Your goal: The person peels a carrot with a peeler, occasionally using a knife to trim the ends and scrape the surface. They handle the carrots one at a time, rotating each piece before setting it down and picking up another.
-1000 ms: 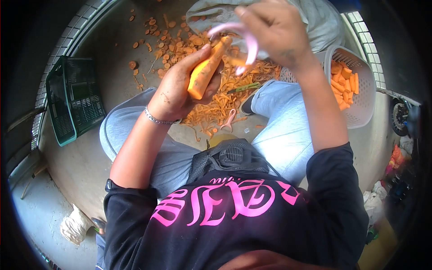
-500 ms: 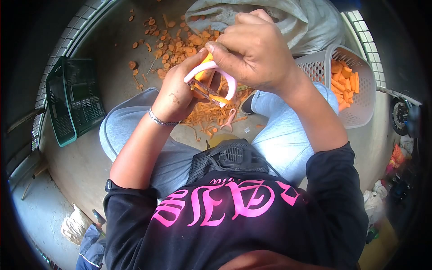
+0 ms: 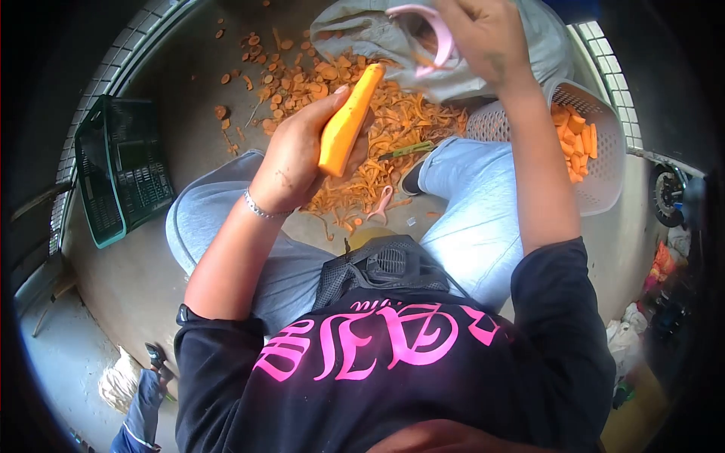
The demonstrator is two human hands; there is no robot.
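A peeled orange carrot (image 3: 349,124) lies in my left hand (image 3: 302,147), its thin end pointing up and away from me. My right hand (image 3: 487,38), raised over the pale sack, is closed on a pink peeler (image 3: 439,41); peeler and carrot are apart. Below them a heap of carrot peelings and cut ends (image 3: 404,113) covers the floor. On the heap, by my shoe, rests a green-handled tool (image 3: 408,150). A second pink peeler (image 3: 383,205) lies at the heap's near edge.
A pale perforated basket (image 3: 610,151) holding peeled carrot pieces (image 3: 575,143) stands to the right. The pale sack (image 3: 529,45) is at the far side. To the left stands a dark green crate (image 3: 124,166). Another person's leg (image 3: 143,408) shows at lower left.
My right hand has moved up and right with the peeler, away from the carrot. The carrot now shows whole in my left hand, and the green-handled tool has come into sight.
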